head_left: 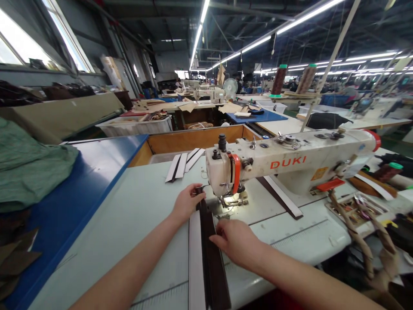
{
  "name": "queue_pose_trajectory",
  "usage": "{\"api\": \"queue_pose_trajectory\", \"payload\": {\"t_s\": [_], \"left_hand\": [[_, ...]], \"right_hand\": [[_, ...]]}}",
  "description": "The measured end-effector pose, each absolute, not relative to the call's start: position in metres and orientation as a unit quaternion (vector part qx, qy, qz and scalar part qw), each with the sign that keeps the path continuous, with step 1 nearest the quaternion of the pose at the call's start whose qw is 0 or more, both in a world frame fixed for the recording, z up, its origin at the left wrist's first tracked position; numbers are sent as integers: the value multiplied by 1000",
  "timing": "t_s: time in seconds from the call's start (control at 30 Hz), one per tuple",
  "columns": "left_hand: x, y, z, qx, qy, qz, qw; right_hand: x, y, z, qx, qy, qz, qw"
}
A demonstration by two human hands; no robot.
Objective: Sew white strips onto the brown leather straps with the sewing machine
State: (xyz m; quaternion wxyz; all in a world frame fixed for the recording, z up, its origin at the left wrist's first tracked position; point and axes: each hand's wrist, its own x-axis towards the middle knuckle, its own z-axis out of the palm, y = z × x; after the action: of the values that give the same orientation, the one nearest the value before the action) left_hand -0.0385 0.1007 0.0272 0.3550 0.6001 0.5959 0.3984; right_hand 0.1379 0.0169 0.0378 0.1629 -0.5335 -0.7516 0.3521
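Observation:
My left hand pinches the far end of a dark brown strip, thumb and fingers closed on it, just left of the sewing machine's needle area. Curled at the strip's right edge, my right hand has its thumb on the brown surface; its fingertips are partly hidden. Alongside the brown strip on the left runs a white strip, pointing toward me. The white sewing machine stands right of both hands, its presser foot lit by a small lamp.
More white and dark strips lie behind the machine head. Another brown-and-white strip rests under its arm. A parts tray sits at right. Green cloth covers part of the blue table at left. Thread cones stand behind.

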Motion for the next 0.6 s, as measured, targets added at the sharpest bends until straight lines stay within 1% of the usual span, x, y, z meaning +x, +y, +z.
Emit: {"api": "queue_pose_trajectory", "payload": {"t_s": [0.07, 0.13, 0.23, 0.3, 0.37, 0.4, 0.43, 0.5, 0.53, 0.6], "left_hand": [[-38, 104, 21, 619, 601, 389, 323], [-41, 105, 18, 634, 610, 383, 280], [-52, 92, 18, 657, 623, 374, 198], [-59, 71, 20, 676, 621, 365, 154], [-63, 41, 19, 701, 606, 355, 126], [-63, 24, 17, 715, 593, 351, 117], [-62, 8, 13, 738, 572, 343, 102], [-60, -20, 2, 827, 484, 284, -25], [-59, -30, -4, 854, 443, 264, -71], [-58, -40, -15, 884, 387, 228, -128]], "right_hand": [[143, 9, 39, -543, -764, 310, 160], [146, -3, 36, -509, -800, 266, 174], [157, -16, 26, -421, -856, 200, 223], [175, -14, 21, -401, -863, 176, 253], [203, -1, 20, -439, -850, 135, 258], [220, 9, 22, -477, -837, 99, 251], [238, 20, 24, -532, -814, 60, 224], [270, 41, 28, -603, -771, 23, 204], [284, 49, 30, -630, -753, 11, 190], [302, 60, 31, -662, -732, 3, 162]]}}
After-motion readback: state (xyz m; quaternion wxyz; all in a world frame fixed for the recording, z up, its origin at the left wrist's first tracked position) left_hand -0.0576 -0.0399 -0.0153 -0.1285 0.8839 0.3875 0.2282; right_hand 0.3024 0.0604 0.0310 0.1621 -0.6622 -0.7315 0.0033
